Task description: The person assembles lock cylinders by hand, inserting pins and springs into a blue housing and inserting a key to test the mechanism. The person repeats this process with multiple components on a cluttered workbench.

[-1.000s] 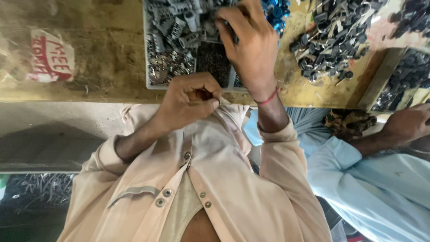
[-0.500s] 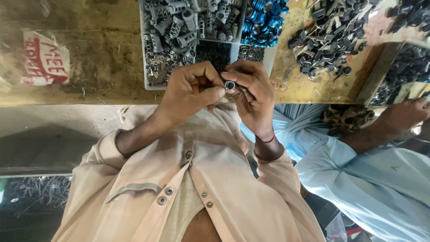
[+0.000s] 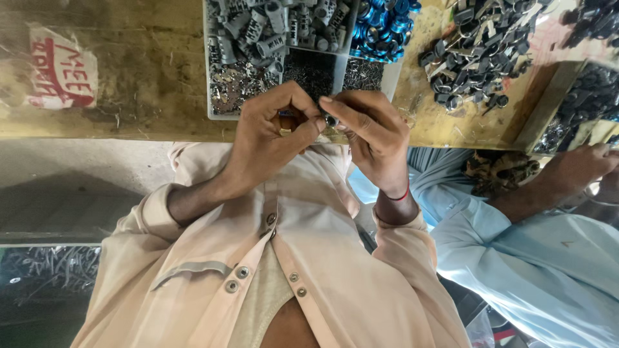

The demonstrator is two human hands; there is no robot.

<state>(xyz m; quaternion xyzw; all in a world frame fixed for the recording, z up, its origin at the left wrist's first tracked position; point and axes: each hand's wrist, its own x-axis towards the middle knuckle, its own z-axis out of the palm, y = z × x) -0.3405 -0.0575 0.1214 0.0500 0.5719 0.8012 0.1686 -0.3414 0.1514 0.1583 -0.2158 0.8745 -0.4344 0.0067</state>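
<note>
- Centrally, left hand (image 3: 274, 138): fingers curled, thumb and forefinger pinched on a small part; a brass-coloured bit shows just inside the grip. Wrist bent in toward the chest, forearm rising from a rolled beige sleeve (image 3: 145, 222).
- Right hand (image 3: 371, 138): fingertips pinched onto a small dark ring-shaped piece (image 3: 331, 120), held against the left hand's thumb tip. Wrist carries a red thread band; forearm stands steep, elbow tucked by the body.
- Location of the piece: between both hands' fingertips, in the air just above the near edge of the wooden bench (image 3: 129, 90), not resting on anything.
- Risk, as judged: the piece is tiny and gripped only at the tips; a slip of either pinch would likely drop it onto the shirt or down past the bench edge.
- Beyond the hands: compartmented tray (image 3: 207, 96) holding grey ribbed cylinders (image 3: 258, 32), fine dark metal bits, and blue rings (image 3: 380, 26).
- Further right: heap of black clips (image 3: 477, 55) on the bench.
- Far left: white label with red writing (image 3: 61, 74).
- Far right: another person's hand (image 3: 583, 171), light blue sleeve, at the bench edge.
</note>
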